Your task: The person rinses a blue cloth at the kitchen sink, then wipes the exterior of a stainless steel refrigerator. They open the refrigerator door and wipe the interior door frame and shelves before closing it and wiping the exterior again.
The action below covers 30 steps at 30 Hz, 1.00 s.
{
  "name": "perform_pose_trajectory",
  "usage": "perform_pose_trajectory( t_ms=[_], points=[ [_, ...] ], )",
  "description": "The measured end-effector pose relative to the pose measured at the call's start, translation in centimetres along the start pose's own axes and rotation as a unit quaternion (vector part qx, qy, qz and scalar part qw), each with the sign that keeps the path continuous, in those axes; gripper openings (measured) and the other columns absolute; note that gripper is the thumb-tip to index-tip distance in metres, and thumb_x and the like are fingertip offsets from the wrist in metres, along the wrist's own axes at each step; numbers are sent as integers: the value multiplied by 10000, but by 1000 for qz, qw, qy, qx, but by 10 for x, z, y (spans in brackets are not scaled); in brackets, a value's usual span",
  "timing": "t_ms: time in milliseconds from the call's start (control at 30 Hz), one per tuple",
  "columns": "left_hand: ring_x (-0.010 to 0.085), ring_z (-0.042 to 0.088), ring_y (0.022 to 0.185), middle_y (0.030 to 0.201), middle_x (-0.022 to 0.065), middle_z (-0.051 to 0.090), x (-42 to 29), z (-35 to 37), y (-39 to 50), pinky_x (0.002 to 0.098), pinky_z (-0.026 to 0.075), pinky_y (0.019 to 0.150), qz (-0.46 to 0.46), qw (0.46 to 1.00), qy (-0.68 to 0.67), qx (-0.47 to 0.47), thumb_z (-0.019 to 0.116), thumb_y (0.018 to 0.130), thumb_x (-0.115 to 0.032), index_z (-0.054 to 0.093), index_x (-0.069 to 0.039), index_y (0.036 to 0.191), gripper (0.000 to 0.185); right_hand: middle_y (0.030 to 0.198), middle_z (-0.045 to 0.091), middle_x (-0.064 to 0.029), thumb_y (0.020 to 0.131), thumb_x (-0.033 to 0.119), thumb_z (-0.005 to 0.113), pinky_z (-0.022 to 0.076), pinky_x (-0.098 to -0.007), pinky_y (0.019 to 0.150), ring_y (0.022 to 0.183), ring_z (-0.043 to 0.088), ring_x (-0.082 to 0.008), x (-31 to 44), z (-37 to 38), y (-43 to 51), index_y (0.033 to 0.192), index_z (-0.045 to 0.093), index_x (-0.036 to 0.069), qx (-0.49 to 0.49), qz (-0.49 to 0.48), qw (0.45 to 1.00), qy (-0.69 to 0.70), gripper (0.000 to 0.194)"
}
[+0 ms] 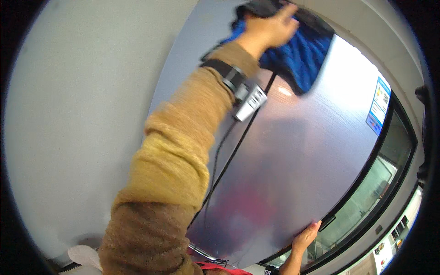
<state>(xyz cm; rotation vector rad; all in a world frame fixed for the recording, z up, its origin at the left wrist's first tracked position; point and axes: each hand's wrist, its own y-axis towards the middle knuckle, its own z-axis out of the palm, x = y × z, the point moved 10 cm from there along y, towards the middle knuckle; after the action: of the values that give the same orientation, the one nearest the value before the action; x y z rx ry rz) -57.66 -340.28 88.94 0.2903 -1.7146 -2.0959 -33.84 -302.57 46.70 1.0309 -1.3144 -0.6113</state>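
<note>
My left hand [270, 31] is stretched up high, slightly blurred, holding a blue cloth with dark edges [306, 58] against the upper part of a brushed-metal refrigerator front [285, 154]. Some of the cloth is hidden behind the hand. Around that wrist, over a brown and yellow sleeve [172, 147], runs a black strap [225, 74] with a small white device [251, 103] and a thin cable. Low on the right, my right hand [304, 237] touches the side edge of the refrigerator front. Its fingers are partly hidden there, so its grip is unclear.
A dark seam [237, 147] runs down the metal front. A blue and white printed label [378, 105] sticks near its right edge. Beyond is a black-framed window [371, 189]. A plain pale wall [86, 103] fills the left. Small items lie on a white surface [383, 254] at lower right.
</note>
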Motion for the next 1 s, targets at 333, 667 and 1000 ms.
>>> perform_pose_trajectory(
  t_ms=[333, 667, 1000],
  points=[
    [331, 407, 1319, 1395, 78, 480, 257, -175, -306, 455, 383, 1048, -197, 880, 392, 183, 485, 945, -321, 427, -189, 1412, 489, 1204, 535, -213, 1031, 486, 244, 405, -392, 936, 1080, 528, -322, 5, -3, 0, 1263, 457, -67, -28, -28, 998, -42, 636],
    [308, 377, 1336, 1415, 84, 457, 23, -118, -595, 517, 317, 1072, -365, 823, 203, 386, 509, 919, -289, 412, -150, 1414, 523, 1331, 481, -214, 1041, 452, 269, 354, -382, 1037, 1195, 474, -298, -15, -2, 7, 1347, 416, -73, -51, 2, 999, -19, 625],
    [351, 226, 1417, 1514, 59, 344, 17, -50, -155, 676, 101, 1093, -102, 983, 153, -14, 497, 906, -449, 395, -184, 1439, 604, 1264, 507, -285, 1038, 458, 289, 413, -407, 979, 1121, 520, -346, 16, -3, 42, 1253, 468, -143, -55, -2, 993, -100, 663]
  ],
)
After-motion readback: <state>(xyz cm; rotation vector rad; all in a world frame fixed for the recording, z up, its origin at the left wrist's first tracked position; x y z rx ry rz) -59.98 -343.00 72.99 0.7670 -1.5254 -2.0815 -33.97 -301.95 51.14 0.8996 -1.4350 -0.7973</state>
